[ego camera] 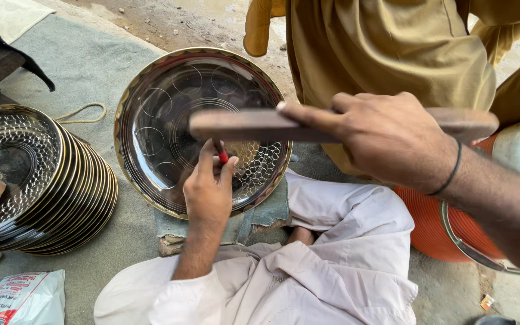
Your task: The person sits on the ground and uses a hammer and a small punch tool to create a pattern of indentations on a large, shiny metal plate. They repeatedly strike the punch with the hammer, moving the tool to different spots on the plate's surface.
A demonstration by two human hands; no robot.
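A round metal plate [170, 114] with engraved circles and a scale pattern lies tilted on a padded block in front of me. My left hand [209, 186] pinches a small red-tipped chisel [219, 151], its point on the plate's patterned lower part. My right hand [386, 138] grips a flat wooden stick [254, 125] held level above the chisel and the plate.
A leaning stack of several similar patterned plates [43, 180] stands at the left. Another person in a mustard garment [392, 48] sits just beyond the plate. An orange ribbed container [434, 222] is at the right; a printed bag [22, 298] lies bottom left.
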